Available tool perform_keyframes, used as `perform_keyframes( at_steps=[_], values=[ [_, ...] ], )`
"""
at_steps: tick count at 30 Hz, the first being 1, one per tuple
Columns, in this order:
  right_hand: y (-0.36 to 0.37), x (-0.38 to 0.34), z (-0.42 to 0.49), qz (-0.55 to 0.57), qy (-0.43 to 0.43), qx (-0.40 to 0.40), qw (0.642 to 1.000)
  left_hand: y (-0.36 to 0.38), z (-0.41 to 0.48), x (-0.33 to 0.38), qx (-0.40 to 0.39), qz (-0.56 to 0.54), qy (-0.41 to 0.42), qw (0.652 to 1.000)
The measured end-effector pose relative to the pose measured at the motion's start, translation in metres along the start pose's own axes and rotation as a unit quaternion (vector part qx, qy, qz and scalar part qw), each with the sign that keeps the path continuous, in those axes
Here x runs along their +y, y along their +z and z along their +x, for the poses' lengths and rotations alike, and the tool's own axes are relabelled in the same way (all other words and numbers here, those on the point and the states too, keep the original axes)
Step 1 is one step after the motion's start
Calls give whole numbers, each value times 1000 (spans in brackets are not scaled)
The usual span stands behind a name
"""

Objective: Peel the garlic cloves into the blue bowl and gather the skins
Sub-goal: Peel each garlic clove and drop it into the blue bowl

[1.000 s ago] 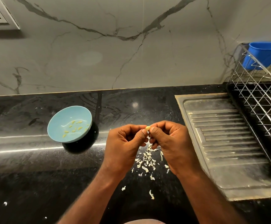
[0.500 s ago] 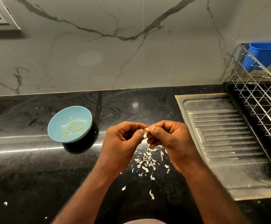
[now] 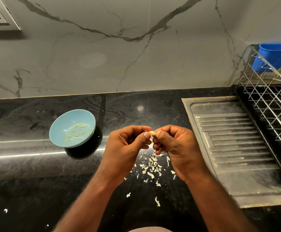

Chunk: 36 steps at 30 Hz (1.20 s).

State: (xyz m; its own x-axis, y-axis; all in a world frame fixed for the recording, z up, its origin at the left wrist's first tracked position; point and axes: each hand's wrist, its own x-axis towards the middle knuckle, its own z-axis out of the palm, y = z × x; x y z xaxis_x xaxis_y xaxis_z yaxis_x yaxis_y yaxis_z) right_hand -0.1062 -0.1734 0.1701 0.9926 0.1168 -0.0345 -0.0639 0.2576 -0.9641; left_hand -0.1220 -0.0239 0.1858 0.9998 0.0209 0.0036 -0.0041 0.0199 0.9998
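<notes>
Left hand (image 3: 126, 148) and right hand (image 3: 178, 148) together pinch one clove (image 3: 151, 133) over scattered skins (image 3: 151, 166); about ten peeled cloves (image 3: 77, 135) lie in one bowl (image 3: 62, 123), left

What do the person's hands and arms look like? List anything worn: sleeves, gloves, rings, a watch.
Nothing is worn. The left hand and right hand are bare, with no gloves and no rings to be seen. The left forearm and right forearm are bare down to the picture's lower edge: no sleeve, watch or bracelet in view.
</notes>
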Motion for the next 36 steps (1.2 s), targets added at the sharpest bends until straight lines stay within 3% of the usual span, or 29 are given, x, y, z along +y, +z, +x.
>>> perform_keyframes(
  at_steps=[10, 18, 29, 36],
  values=[
    [5, 0, -2, -26, -13, 20, 999, 5, -3, -5, 21, 39, 18, 999],
    [9, 3, -5, -109, -47, 15, 993, 6, -2, -3, 29, -76, -51, 995],
    [4, 2, -5, -77, -18, 21, 997, 6, 2, -6, 54, -189, -109, 974],
    [-10, 7, 2, -281, -49, 62, 956, 6, 2, -7, 56, -176, -104, 977]
  ],
)
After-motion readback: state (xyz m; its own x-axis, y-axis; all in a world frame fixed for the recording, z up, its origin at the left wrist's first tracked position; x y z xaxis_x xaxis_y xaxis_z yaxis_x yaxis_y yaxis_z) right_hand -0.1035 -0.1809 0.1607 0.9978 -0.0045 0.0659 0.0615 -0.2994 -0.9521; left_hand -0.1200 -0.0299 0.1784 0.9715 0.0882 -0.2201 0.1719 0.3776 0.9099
